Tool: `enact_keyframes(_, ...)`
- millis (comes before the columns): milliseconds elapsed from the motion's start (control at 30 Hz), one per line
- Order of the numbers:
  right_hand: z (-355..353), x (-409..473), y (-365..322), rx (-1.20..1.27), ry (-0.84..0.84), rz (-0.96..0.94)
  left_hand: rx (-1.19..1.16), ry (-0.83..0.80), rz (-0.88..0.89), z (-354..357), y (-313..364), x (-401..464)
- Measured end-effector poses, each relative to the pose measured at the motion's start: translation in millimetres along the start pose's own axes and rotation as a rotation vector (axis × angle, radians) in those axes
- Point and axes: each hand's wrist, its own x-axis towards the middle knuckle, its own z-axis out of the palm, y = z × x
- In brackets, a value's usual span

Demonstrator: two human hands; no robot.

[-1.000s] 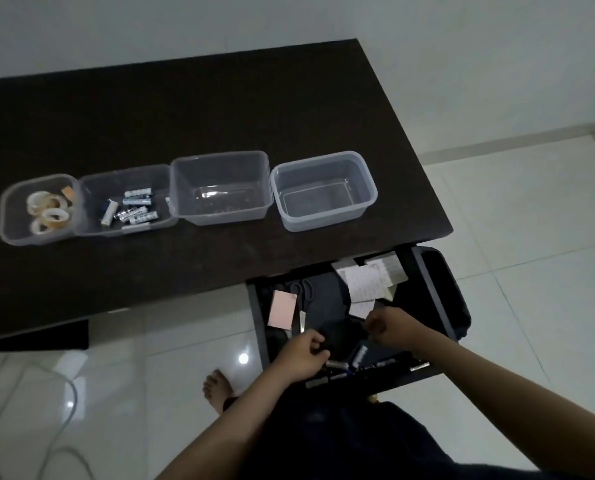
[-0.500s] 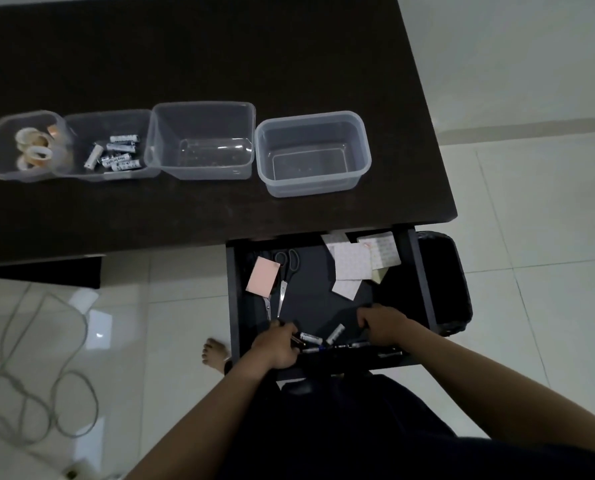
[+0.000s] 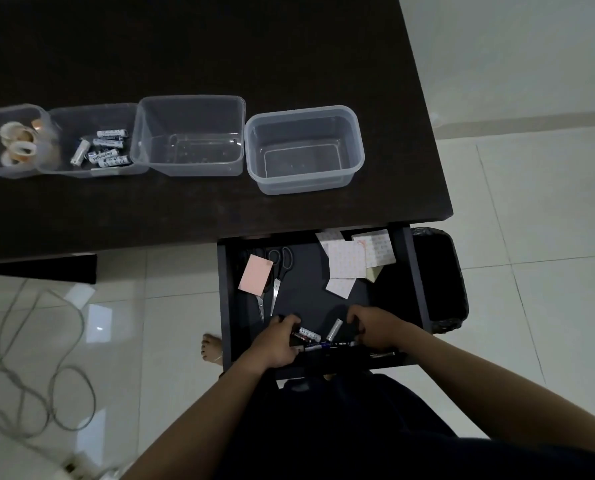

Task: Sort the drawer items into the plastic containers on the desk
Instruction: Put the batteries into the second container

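In the open drawer [image 3: 226, 306] below the desk [image 3: 219, 209], our left hand [image 3: 277, 344] curls its fingers around a battery [image 3: 308, 335], and our right hand [image 3: 372, 327] grips something dark we cannot identify.

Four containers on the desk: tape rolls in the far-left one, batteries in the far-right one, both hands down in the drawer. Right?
Not quite. The head view shows the batteries in the second container from the left; the far-right container holds nothing. Tape rolls and the hands, left and right, in the drawer, are as stated.
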Motion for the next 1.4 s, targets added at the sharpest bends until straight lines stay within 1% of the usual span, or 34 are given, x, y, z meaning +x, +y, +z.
enact_keyframes(200, 1.8, 2.0, -2.8, 0.000, -0.027, -0.056, 0.093, -0.019, 0.025, 0.5, 1.4, 4.6)
enact_keyframes(300, 0.0, 6.8, -4.4, -0.046, -0.060, -0.072, 0.135, -0.019, 0.028, -0.1, 2.6, 7.1)
enact_keyframes(500, -0.4, 12.6, -7.5, -0.089, -0.051, -0.130, 0.211, 0.002, 0.059, 1.0, 2.1, 9.7)
enact_keyframes(633, 6.8, 17.1, -8.5, -0.181, -0.098, -0.142, 0.147, 0.007, 0.074, 2.1, 2.6, 12.1)
enact_keyframes(767, 10.8, 21.6, -10.6, -0.184, -0.073, -0.137, 0.041, 0.020, 0.068, 7.7, 4.9, 13.8)
enact_keyframes(967, 18.2, 24.0, -10.1, -0.106, -0.018, -0.100, -0.065, 0.055, 0.096, 17.2, 10.9, 15.8)
enact_keyframes(1167, 20.1, 22.3, -14.7, 0.098, 0.028, -0.058, -0.119, 0.072, 0.093, 21.1, 9.5, 17.7)
enact_keyframes(1233, 21.6, 21.9, -16.5, 0.132, 0.052, -0.050, -0.144, 0.092, 0.104, 22.0, 11.8, 17.7)
enact_keyframes(1333, 22.3, 20.5, -16.6, 0.180, 0.100, -0.080, -0.156, 0.116, 0.135, 23.0, 15.3, 18.2)
enact_keyframes(1400, 20.0, 19.3, -17.1, 0.136, 0.107, -0.130, -0.172, 0.130, 0.149, 23.8, 17.3, 18.9)
